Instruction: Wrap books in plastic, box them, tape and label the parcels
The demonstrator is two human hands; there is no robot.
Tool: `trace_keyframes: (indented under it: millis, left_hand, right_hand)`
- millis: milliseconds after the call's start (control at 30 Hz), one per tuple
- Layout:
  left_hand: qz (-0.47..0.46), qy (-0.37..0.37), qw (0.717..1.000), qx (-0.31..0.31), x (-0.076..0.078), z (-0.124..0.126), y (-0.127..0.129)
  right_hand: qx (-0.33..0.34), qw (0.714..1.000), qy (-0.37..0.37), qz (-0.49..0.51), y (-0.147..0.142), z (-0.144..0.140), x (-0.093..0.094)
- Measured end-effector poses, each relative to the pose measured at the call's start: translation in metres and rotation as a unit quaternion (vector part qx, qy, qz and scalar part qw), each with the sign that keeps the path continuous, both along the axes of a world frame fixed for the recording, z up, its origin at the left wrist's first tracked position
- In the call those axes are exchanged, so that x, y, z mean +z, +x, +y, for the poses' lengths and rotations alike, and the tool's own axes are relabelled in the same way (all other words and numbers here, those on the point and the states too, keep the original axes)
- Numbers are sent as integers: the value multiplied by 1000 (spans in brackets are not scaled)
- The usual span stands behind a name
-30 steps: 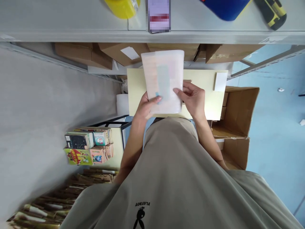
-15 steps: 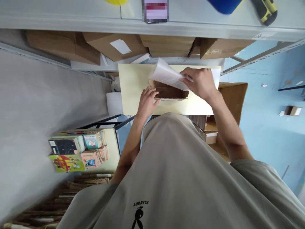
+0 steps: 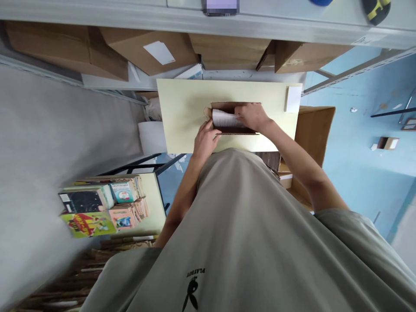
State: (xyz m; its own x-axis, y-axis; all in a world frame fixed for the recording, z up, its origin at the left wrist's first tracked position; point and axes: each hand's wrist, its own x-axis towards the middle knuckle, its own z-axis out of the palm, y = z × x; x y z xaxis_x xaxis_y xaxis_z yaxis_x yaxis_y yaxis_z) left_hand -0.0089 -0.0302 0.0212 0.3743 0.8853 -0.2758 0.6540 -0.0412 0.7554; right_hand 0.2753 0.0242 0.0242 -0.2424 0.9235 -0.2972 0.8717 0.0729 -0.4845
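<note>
**White packet going into a small carton on the pale tabletop**

At the far left, off the tabletop, a stack of books [image 3: 97,203] stands on a lower shelf; their covers are bright but blurred, and no title can be read. The left hand [image 3: 205,141] grips the near left corner of the small open cardboard box [image 3: 234,130], fingers curled over its wall, thumb outside; the box sits near the middle of the cream tabletop [image 3: 185,117], closer to its near edge than its far one. Inside the box lies the white packet [image 3: 224,118], bowed rather than flat, its left end riding up against the left wall; the right hand [image 3: 251,116] presses down on it, fingers closed on its right part, so that end is hidden. A small white pad [image 3: 293,99] lies at the far right corner of the tabletop, well apart from the box.

Risks, as I judge them: the packet looks a tight fit, so pushing harder could crease it or split the left wall; if the left hand slackens, the light box may slide toward the near edge; the curled end may spring back out.

Writing: the shirt [image 3: 260,242] carries "PLAYBOY", seen upside down, above a dark logo; the white label [image 3: 159,52] on a carton beyond the far edge is unreadable.
</note>
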Motion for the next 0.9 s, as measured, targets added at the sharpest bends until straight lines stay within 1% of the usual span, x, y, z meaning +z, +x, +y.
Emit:
trace_keyframes:
  millis: [67, 133, 200, 300, 433, 500, 567, 633, 667, 733, 800, 833, 900]
  left_hand:
    - [17, 0, 1000, -3, -1, -1, 1]
    - [44, 6, 999, -16, -2, -2, 1]
    - [65, 8, 997, -33, -2, -3, 2]
    - [75, 4, 996, -51, -3, -5, 1]
    - [67, -1, 996, -53, -6, -6, 0]
    - [56, -1, 997, -49, -7, -6, -1]
    - [42, 3, 998, -47, -7, -7, -1]
    - [30, 6, 998, -47, -6, -8, -1]
    - [23, 8, 998, -49, -5, -9, -1]
    - [6, 14, 998, -54, -3, -11, -1]
    - [-10, 18, 998, -53, -2, -13, -1]
    - [-16, 17, 998, -50, -2, -14, 0]
    - [-26, 11, 999, -39, -4, -15, 1]
  right_hand:
    - [18, 996, -58, -59, -15, -1, 1]
    - [46, 984, -122, -118, -27, -2, 6]
    - [72, 972, -162, -154, -35, -4, 13]
    - [65, 967, -179, -172, -39, -5, 17]
    - [30, 968, -186, -164, -44, -7, 10]
    - [13, 969, -185, -165, -49, -12, 6]
    - [-16, 972, -167, -163, -50, -23, 6]
    - [-45, 981, -129, -139, -42, -40, 11]
    - [-59, 986, -104, -119, -33, -51, 15]
    - [-92, 992, -49, -73, -6, -73, 25]
    - [-157, 987, -3, -35, 28, -94, 33]
    - [-190, 982, 6, -11, 44, -102, 36]
    - [-228, 972, -12, 58, 70, -114, 35]
